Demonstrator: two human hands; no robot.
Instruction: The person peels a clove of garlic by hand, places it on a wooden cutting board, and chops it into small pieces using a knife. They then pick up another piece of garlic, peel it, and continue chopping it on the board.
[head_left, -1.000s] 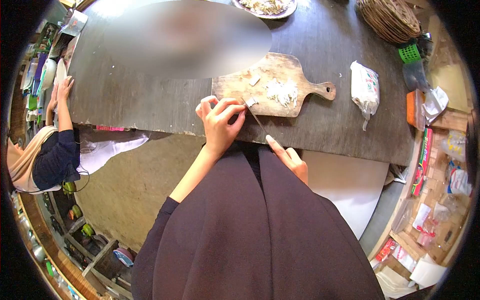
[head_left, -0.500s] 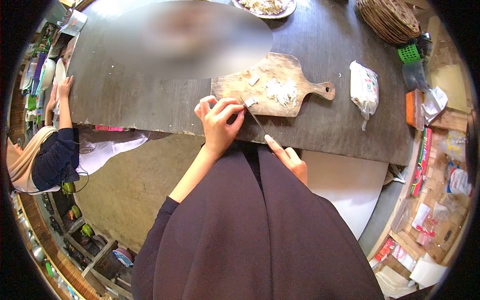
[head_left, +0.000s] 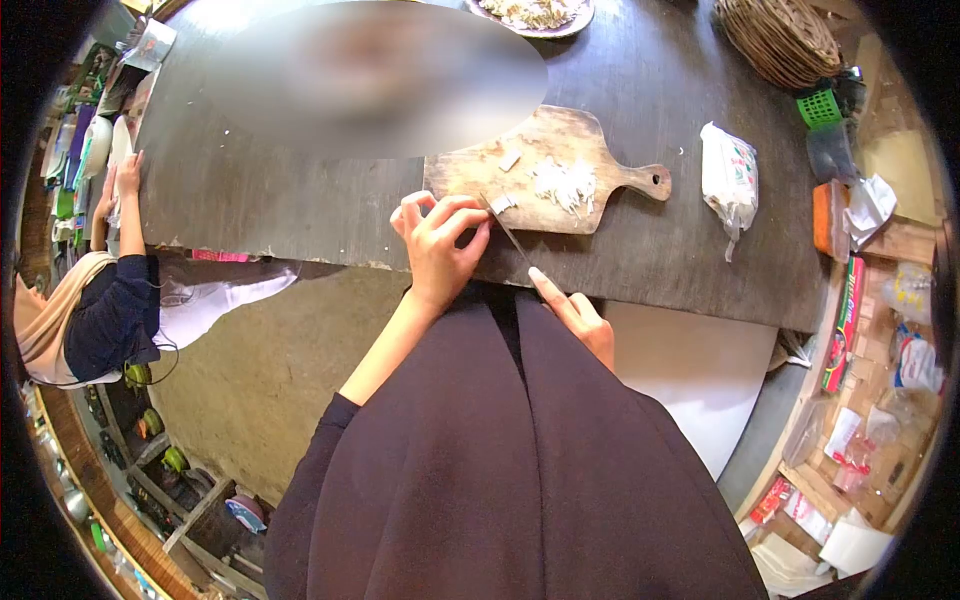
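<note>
A wooden cutting board (head_left: 560,130) with a handle lies near the table's front edge. My left hand (head_left: 441,246) is at its near left corner, thumb and fingers bent together over something mostly hidden. In my right hand (head_left: 577,320) is a knife (head_left: 514,241), its index finger stretched along the back. The blade slants up and left to the left fingertips. Just right of the blade tip lies a small white food piece (head_left: 505,203). Farther right on the board is a pile of thin white slices (head_left: 565,187), and a flat pale piece (head_left: 510,160) sits beyond.
The dark table (head_left: 650,260) carries a white plastic packet (head_left: 729,175) on the right, a plate of shredded food (head_left: 530,14) at the back and woven baskets (head_left: 780,42). A blurred patch hides part of the table. Another person (head_left: 105,300) works at the left edge.
Both hands and the knife hold almost the same place. The small white piece by the blade tip sits slightly farther right and lower. Little else differs.
</note>
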